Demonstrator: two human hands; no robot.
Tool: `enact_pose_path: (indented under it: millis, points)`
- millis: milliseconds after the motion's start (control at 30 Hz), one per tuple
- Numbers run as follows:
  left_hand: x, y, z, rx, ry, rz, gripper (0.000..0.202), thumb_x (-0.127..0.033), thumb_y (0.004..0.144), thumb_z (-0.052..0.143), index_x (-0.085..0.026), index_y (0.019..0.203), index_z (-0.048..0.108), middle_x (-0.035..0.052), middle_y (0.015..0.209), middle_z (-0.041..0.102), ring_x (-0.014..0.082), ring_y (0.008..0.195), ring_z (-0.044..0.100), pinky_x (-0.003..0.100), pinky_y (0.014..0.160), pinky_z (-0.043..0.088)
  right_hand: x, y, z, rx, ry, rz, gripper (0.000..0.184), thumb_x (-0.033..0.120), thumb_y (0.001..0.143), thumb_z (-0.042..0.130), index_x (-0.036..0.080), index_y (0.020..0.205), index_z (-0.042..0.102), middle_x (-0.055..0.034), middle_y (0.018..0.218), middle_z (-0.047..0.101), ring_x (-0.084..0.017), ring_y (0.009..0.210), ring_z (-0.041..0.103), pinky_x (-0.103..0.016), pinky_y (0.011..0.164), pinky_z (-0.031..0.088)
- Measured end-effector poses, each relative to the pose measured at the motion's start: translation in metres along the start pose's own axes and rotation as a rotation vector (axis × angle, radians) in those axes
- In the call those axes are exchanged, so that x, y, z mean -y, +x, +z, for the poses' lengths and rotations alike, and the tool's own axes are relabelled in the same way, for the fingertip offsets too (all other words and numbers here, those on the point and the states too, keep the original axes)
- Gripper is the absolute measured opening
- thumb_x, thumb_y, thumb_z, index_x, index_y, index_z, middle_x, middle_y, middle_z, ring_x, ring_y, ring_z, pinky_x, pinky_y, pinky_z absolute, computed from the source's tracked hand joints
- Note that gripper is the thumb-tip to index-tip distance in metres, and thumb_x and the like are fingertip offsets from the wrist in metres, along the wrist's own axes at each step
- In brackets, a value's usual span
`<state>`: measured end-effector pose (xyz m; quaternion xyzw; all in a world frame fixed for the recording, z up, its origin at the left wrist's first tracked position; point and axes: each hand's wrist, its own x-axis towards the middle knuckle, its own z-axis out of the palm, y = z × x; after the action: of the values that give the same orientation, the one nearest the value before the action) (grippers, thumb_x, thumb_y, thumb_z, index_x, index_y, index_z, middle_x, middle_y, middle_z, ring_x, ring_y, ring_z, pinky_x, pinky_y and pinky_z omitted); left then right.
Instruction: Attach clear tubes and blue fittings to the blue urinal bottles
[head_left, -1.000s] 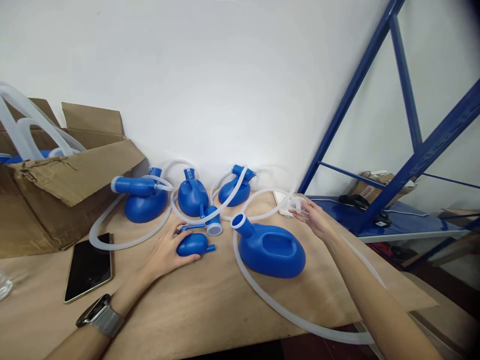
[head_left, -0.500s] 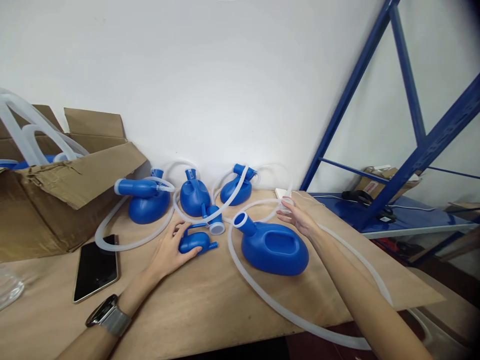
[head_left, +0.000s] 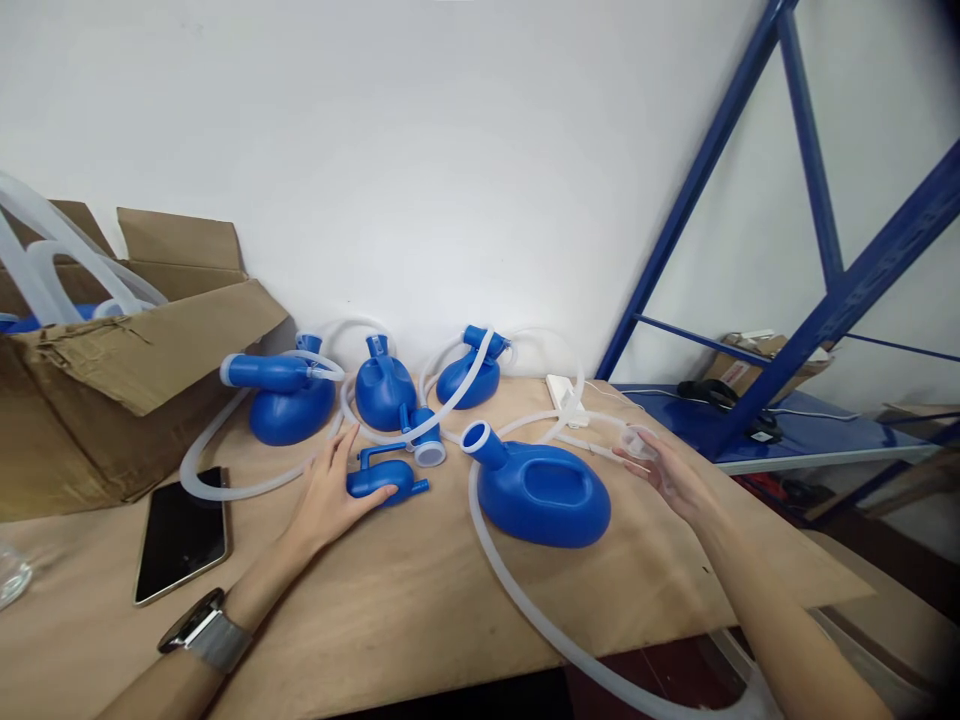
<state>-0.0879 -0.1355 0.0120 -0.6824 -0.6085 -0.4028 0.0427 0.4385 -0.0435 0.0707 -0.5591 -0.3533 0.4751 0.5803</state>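
My left hand lies around the left end of a small blue plastic piece with a spout and a thin handle. Its fingers are spread and the thumb tip rests against the piece. Above the table's right side, my right hand pinches a clear plastic cap, which looks joined to a translucent hose. Between my hands sits a blue urinal bottle on its side, its open neck pointing up and left. A translucent hose curves round its front and drops over the table edge.
Several more blue bottles with hoses stand along the wall, such as one bottle. At left are an open cardboard box and a phone. A white power strip lies behind; a blue metal shelf stands at right.
My right hand has moved right with the clear cap, away from the power strip. My left hand's fingers have shifted slightly; the small blue piece stays put.
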Motion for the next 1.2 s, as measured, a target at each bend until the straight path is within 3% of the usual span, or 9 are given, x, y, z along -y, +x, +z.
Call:
enact_pose_path:
  millis: [100,200,433,533,700,933,1000,1100,1200]
  points:
    - [-0.008,0.001,-0.004,-0.193,0.054,0.160,0.048,-0.047,0.092,0.065,-0.025,0.134,0.061,0.0139,0.128,0.063,0.0373,0.122,0.061,0.057,0.106,0.047,0.020,-0.023,0.010,0.061,-0.057,-0.223,0.032,0.038,0.078,0.084,0.024,0.104,0.072,-0.0075,0.103,0.076,-0.024,0.082,0.078,-0.029,0.066,0.065]
    - [-0.033,0.004,-0.009,-0.239,-0.008,0.338,0.019,-0.030,0.096,0.059,-0.027,0.110,0.071,0.0097,0.115,0.069,0.0303,0.109,0.067,0.050,0.100,0.051,0.045,-0.051,0.031,0.087,-0.144,-0.485,0.045,0.047,0.076,0.086,0.026,0.114,0.072,-0.0068,0.106,0.076,-0.024,0.078,0.077,-0.033,0.069,0.064]
    - [-0.125,0.035,0.002,-0.149,-0.192,0.533,0.029,-0.022,0.098,0.055,-0.024,0.125,0.066,0.0137,0.132,0.062,0.0287,0.120,0.064,0.047,0.105,0.052,0.067,-0.107,0.100,-0.058,-0.366,-1.176,0.027,0.033,0.091,0.072,0.028,0.118,0.071,-0.0083,0.116,0.071,-0.031,0.111,0.069,-0.051,0.103,0.055]
    - [-0.154,0.057,0.010,-0.086,-0.302,0.486,0.043,-0.026,0.101,0.051,-0.023,0.144,0.054,0.0155,0.143,0.054,0.0286,0.132,0.058,0.046,0.114,0.047,0.057,-0.113,0.130,0.159,-0.457,-1.301,0.028,0.023,0.091,0.069,0.030,0.118,0.073,-0.0082,0.117,0.070,-0.030,0.111,0.067,-0.050,0.103,0.054]
    - [-0.163,0.090,-0.002,-0.006,-0.283,0.578,0.074,-0.038,0.100,0.053,-0.028,0.166,0.019,0.0157,0.172,0.016,0.0367,0.159,0.022,0.058,0.125,0.028,0.044,-0.106,0.165,0.769,-0.296,-1.059,0.028,0.030,0.089,0.075,0.029,0.117,0.075,-0.0063,0.115,0.073,-0.028,0.108,0.070,-0.046,0.101,0.055]
    - [-0.142,0.109,-0.040,0.123,-0.199,0.539,0.093,-0.070,0.072,0.082,-0.031,0.151,0.052,0.0116,0.168,0.025,0.0479,0.156,0.021,0.068,0.123,0.025,0.049,-0.077,0.176,1.235,-0.108,-0.497,0.037,0.044,0.079,0.088,0.022,0.106,0.075,-0.0069,0.108,0.079,-0.027,0.108,0.074,-0.042,0.096,0.059]
    - [-0.143,0.110,-0.043,0.181,-0.270,0.495,0.083,-0.068,0.075,0.080,-0.033,0.147,0.057,0.0100,0.162,0.036,0.0433,0.152,0.033,0.062,0.122,0.034,0.045,-0.071,0.182,1.292,-0.113,-0.489,0.037,0.045,0.078,0.089,0.021,0.102,0.073,-0.0071,0.107,0.078,-0.026,0.106,0.074,-0.040,0.095,0.059]
    - [-0.145,0.109,-0.040,0.434,-0.438,0.429,0.062,-0.055,0.091,0.070,-0.033,0.147,0.057,0.0083,0.148,0.058,0.0322,0.131,0.060,0.047,0.107,0.055,0.034,-0.067,0.193,1.277,-0.057,-0.473,0.047,0.046,0.078,0.089,0.023,0.108,0.062,-0.0044,0.105,0.076,-0.022,0.102,0.073,-0.034,0.089,0.059]
    - [-0.141,0.107,-0.033,0.594,-0.541,0.393,0.047,-0.046,0.096,0.065,-0.029,0.139,0.065,0.0085,0.140,0.066,0.0265,0.115,0.070,0.036,0.092,0.062,0.025,-0.068,0.201,1.208,0.033,-0.409,0.059,0.039,0.078,0.090,0.029,0.111,0.042,-0.0005,0.115,0.071,-0.017,0.094,0.074,-0.027,0.078,0.061]
